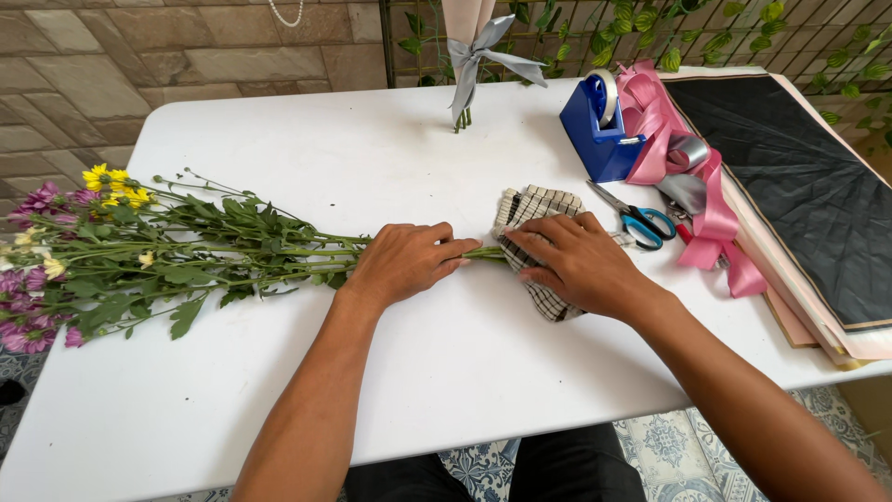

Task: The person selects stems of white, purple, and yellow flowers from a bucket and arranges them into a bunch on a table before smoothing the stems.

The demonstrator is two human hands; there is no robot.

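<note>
A bunch of cut flowers [139, 256] lies flat on the white table [372, 158], with yellow and purple blooms at the left and green stems running right. My left hand [404, 260] rests on the stems near their cut ends, fingers closed over them. My right hand [581, 263] presses flat on a checked cloth [534, 206] that lies over the stem ends.
Blue-handled scissors [641, 221] lie just right of the cloth. Behind them stand a blue tape dispenser [597, 125], pink ribbon [692, 177] and silver ribbon. Black and pink wrapping sheets [799, 186] cover the table's right end. A wrapped bouquet with a grey bow [478, 56] stands at the back.
</note>
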